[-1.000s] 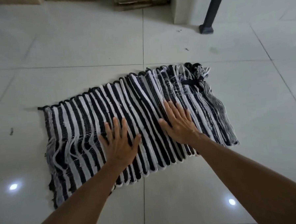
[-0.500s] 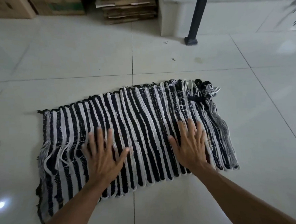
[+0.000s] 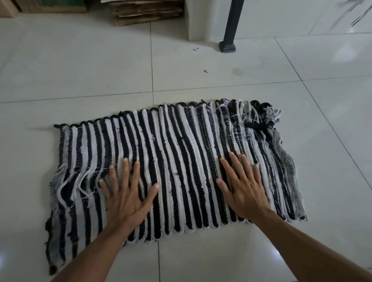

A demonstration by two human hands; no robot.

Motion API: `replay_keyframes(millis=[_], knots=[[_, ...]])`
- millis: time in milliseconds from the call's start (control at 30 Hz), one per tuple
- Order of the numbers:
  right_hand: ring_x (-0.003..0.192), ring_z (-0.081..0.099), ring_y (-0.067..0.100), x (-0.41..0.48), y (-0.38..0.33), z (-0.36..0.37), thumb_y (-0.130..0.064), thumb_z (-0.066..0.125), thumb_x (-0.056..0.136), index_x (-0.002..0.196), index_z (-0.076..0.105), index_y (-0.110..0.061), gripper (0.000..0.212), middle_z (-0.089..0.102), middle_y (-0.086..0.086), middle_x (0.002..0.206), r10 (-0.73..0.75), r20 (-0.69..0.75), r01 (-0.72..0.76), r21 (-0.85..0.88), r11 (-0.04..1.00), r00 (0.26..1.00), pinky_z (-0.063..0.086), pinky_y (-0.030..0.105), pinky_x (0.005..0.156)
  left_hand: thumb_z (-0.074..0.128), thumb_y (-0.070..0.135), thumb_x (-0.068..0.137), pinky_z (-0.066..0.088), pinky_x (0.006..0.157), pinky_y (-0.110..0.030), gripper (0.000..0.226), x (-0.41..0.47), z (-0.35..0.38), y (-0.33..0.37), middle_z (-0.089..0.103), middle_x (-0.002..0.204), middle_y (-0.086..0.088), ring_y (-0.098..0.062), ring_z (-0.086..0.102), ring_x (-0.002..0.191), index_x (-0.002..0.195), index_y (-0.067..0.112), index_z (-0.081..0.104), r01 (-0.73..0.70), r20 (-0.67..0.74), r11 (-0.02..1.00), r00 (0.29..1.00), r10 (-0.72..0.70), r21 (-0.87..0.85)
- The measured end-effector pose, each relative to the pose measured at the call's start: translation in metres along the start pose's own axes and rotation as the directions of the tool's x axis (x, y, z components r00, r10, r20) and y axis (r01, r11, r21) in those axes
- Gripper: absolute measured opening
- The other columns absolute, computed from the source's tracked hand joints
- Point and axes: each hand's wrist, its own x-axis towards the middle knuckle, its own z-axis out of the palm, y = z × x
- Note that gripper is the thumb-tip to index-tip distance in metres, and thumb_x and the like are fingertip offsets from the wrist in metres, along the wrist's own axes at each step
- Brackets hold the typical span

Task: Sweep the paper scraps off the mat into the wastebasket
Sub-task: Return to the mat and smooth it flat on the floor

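A black-and-white striped woven mat (image 3: 176,145) lies flat on the white tiled floor, with frayed threads along its left and right ends. My left hand (image 3: 126,196) rests palm down on the mat's near left part, fingers spread. My right hand (image 3: 244,186) lies palm down on the near right part, fingers also apart. Neither hand holds anything. No paper scraps show on the mat. Two tiny bits (image 3: 205,70) lie on the floor beyond it. No wastebasket is in view.
A black furniture leg (image 3: 231,20) stands on the floor behind the mat, next to a white block (image 3: 204,17). Flattened cardboard (image 3: 145,7) is stacked at the back, with boxes (image 3: 50,4) to its left. Blurred striped fringe (image 3: 359,2) shows at top right.
Both hands slid apart over the mat, the left one leftward and the right one rightward. The mat now lies flatter and squarer, and the view has tilted up to show more of the back.
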Motion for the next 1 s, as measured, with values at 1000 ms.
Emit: replay_keyframes(millis=[1000], knots=[[0.151,-0.013,0.032,0.007,0.054,-0.021,-0.065,0.01,0.095,0.158,0.006,-0.031,0.072,-0.006,0.002,0.166,0.16,0.095,-0.161,0.006,0.987,0.982,-0.004,0.054,0.121,-0.003,0.08,0.077,-0.006,0.114,-0.066,0.087,0.034,0.002,0.068,-0.038,0.154,-0.002,-0.034,-0.029,0.143,0.148,0.034,-0.024,-0.085,0.104,0.995,0.991,0.08,0.05]])
